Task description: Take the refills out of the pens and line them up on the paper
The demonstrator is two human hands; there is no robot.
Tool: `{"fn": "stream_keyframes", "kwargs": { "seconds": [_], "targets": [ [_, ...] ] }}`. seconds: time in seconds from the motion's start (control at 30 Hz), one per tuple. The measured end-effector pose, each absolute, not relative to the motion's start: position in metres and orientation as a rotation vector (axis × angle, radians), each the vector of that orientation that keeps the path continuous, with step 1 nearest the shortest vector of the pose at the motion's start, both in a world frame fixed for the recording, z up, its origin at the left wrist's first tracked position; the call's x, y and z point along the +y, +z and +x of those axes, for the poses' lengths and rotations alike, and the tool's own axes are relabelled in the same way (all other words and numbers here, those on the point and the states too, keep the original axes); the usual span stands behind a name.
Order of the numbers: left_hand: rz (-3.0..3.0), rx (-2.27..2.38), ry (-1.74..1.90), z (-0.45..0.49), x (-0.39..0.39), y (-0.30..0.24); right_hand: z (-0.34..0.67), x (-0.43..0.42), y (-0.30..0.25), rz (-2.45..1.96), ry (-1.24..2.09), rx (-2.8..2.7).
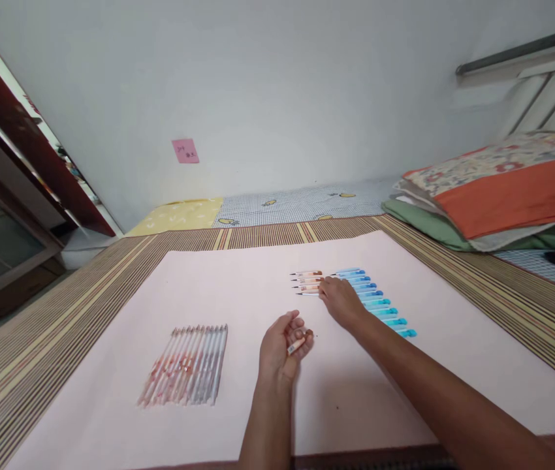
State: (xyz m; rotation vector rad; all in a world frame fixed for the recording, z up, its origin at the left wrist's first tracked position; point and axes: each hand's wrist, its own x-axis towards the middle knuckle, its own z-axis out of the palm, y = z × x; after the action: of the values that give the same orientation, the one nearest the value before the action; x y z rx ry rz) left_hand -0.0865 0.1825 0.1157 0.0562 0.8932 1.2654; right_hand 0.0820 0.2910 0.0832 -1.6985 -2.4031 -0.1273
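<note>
Lower left, clear pens (pixel 187 365) lie in a row. Lower centre, the left hand (pixel 286 343), palm up, curls round a pale-orange pen (pixel 296 346). Right of centre: brown-ended pens (pixel 309 281); the right hand (pixel 340 299), bent over the lowest, grip unclear; blue pens (pixel 375 295).

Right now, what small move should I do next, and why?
Probably lift the right hand off the pen it partly covers: that pen seems lined up beside the orange pens, and the left hand holds at least one more pen.
</note>
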Motion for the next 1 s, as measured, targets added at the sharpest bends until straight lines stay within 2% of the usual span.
{"fn": "stream_keyframes", "kwargs": {
  "seconds": [0.37, 0.63, 1.0],
  "targets": [
    [0.063, 0.878, 1.262, -0.086, 0.183, 0.114, 0.080, 0.290, 0.083, -1.583, -0.227, -2.442],
    [0.062, 0.894, 1.257, -0.087, 0.182, 0.117, 0.116, 0.291, 0.106, -1.894, -0.155, -2.281],
    [0.073, 0.913, 1.254, -0.087, 0.184, 0.116, 0.097, 0.282, 0.093, -1.993, -0.170, -2.319]
  ]
}}
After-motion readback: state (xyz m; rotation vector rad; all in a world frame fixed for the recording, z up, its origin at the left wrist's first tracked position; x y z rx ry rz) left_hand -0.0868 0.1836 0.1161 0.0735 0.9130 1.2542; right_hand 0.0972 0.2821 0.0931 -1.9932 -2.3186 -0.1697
